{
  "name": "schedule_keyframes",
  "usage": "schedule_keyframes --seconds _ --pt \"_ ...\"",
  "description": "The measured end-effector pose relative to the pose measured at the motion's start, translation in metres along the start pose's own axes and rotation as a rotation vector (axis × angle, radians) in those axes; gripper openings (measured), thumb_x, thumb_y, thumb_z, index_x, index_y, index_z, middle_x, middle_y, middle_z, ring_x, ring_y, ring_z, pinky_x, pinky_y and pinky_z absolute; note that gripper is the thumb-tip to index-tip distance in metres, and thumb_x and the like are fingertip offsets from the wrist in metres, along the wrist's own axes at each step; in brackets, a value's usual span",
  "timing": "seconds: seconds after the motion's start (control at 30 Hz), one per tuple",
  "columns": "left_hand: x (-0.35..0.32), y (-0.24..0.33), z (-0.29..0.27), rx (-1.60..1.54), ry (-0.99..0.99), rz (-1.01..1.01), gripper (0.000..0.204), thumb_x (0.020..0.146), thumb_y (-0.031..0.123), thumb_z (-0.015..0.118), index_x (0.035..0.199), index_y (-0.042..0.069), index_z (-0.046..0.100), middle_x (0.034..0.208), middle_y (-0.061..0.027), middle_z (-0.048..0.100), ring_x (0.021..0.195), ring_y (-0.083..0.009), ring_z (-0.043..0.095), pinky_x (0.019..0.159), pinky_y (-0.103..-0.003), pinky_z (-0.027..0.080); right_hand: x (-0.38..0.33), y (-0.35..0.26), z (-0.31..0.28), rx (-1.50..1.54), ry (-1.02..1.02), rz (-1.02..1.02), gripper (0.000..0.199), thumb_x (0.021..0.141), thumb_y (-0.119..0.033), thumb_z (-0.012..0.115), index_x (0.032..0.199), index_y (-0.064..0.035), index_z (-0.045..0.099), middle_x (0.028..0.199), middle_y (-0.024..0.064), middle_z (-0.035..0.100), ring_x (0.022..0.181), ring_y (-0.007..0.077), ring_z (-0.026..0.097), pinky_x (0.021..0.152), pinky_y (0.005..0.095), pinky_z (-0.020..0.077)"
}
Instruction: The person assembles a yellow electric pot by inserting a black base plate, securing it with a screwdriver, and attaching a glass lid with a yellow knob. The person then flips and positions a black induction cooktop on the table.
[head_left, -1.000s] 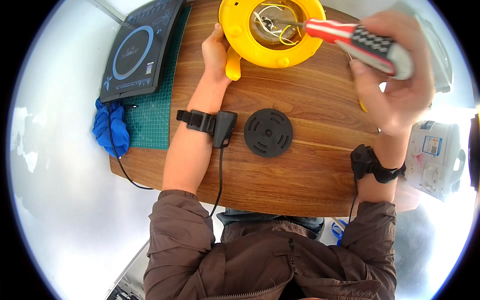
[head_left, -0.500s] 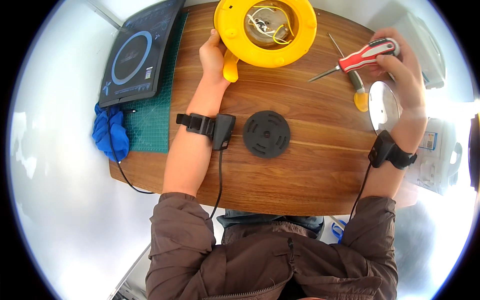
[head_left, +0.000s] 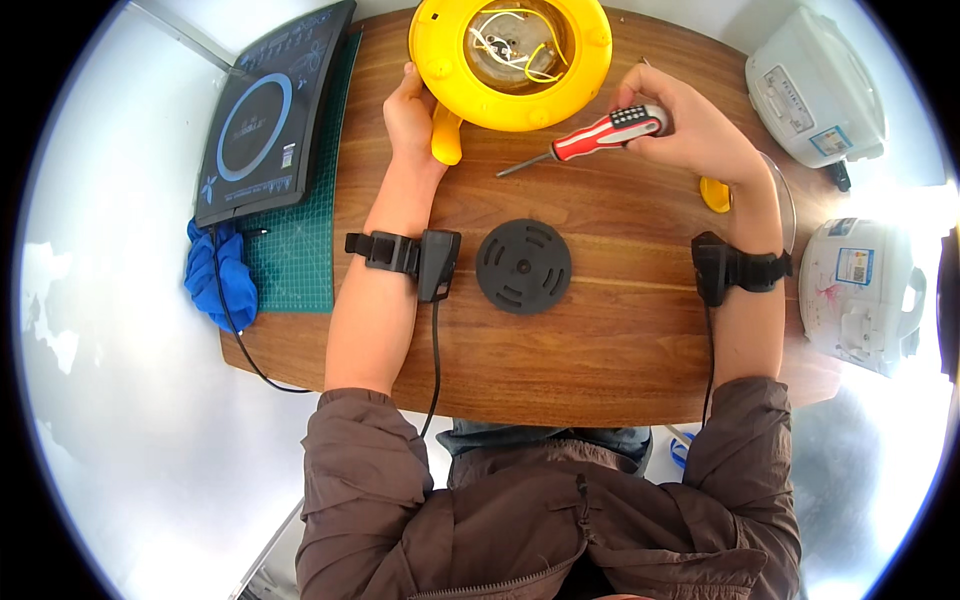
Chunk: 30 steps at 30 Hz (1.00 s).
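A round yellow appliance body (head_left: 512,62) lies at the far edge of the wooden table (head_left: 600,340), its open middle showing loose wires. My left hand (head_left: 412,112) grips its left rim, beside the yellow handle. My right hand (head_left: 690,125) holds a screwdriver with a red, black and white handle (head_left: 600,133), its metal tip pointing left, just above the wood and short of the yellow body. A round black slotted cover (head_left: 523,266) lies flat between my forearms. Both wrists wear black strapped devices.
A black induction cooktop (head_left: 268,115) rests on a green cutting mat (head_left: 300,250) at the left, with a blue cloth (head_left: 222,280) at the table's left edge. Two white rice cookers (head_left: 815,85) (head_left: 862,290) stand at the right. A yellow-handled tool (head_left: 714,193) lies behind my right wrist.
My right hand has brought the screwdriver from the right side leftward and nearer the yellow body. My left hand has stayed on the rim.
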<state>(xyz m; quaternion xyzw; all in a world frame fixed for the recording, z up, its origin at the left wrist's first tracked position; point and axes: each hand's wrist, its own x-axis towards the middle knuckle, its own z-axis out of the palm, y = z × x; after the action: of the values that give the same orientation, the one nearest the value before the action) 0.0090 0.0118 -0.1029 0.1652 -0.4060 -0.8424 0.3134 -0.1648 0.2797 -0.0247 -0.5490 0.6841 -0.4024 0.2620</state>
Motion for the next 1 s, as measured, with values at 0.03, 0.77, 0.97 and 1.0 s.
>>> schedule_keyframes --seconds 0.03,0.77,0.97,1.0 --pt "-0.001 -0.001 0.001 0.000 0.004 0.000 0.039 0.115 0.032 0.033 0.125 0.007 0.062 0.117 -0.0062 0.070 0.107 -0.0204 0.065 0.098 -0.036 0.051 0.003 0.007 0.003 -0.012 -0.005 0.017 0.030 0.082 -0.003 0.071 0.109 -0.0029 0.059 0.090 0.0020 0.064 0.079 0.0094 0.057 0.073 0.0257 0.0472" --pt "-0.002 0.000 0.004 0.019 0.069 0.046 0.033 0.108 0.015 0.039 0.115 -0.002 0.066 0.114 -0.0150 0.072 0.103 -0.0279 0.071 0.095 -0.039 0.058 0.003 -0.011 0.031 -0.650 0.095 0.033 0.046 0.082 -0.003 0.070 0.127 -0.0003 0.062 0.127 0.0197 0.065 0.122 0.0395 0.059 0.103 0.0444 0.0496" --pt "-0.001 0.000 0.005 0.027 0.099 0.056 0.033 0.107 0.015 0.039 0.116 -0.002 0.066 0.115 -0.0157 0.072 0.103 -0.0290 0.071 0.096 -0.040 0.058 0.000 -0.018 0.031 -0.696 0.114 -0.035 0.043 0.085 -0.010 0.072 0.127 -0.0055 0.064 0.124 0.0151 0.064 0.120 0.0350 0.060 0.098 0.0452 0.0529" --pt "-0.002 -0.001 0.006 0.035 0.076 0.039 0.036 0.110 0.022 0.037 0.119 0.001 0.065 0.116 -0.0129 0.071 0.105 -0.0268 0.069 0.097 -0.040 0.056 -0.001 -0.018 0.031 -0.671 0.114 -0.044 0.043 0.085 -0.010 0.072 0.127 -0.0047 0.063 0.126 0.0154 0.064 0.121 0.0359 0.060 0.101 0.0443 0.0511"
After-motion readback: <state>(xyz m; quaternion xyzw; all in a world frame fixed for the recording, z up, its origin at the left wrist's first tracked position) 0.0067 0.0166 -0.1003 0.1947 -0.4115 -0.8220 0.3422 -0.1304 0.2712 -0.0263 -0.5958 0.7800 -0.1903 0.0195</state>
